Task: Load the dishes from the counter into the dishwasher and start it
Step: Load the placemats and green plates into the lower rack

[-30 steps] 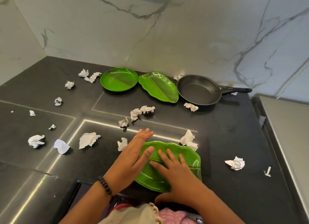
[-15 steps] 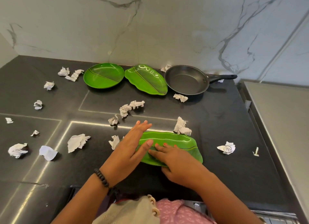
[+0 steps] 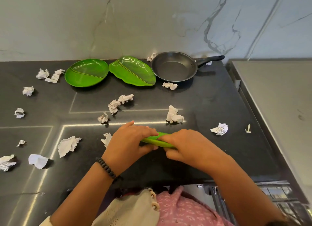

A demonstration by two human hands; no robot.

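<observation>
My left hand (image 3: pixel 130 141) and right hand (image 3: pixel 182 144) both grip the plate (image 3: pixel 156 140) edge-on over the counter (image 3: pixel 211 107); next I'd lower it into the dishwasher rack (image 3: pixel 276 193).

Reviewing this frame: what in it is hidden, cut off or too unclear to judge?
- Leaf plate in the hands, head view: seen nearly edge-on, with the left hand and right hand covering most of it; its face cannot be seen.
- Dishwasher rack, head view: blurred, partly behind the right arm, cut by the frame edge; contents unreadable.
- Paper scrap, head view: too small to identify.
</observation>
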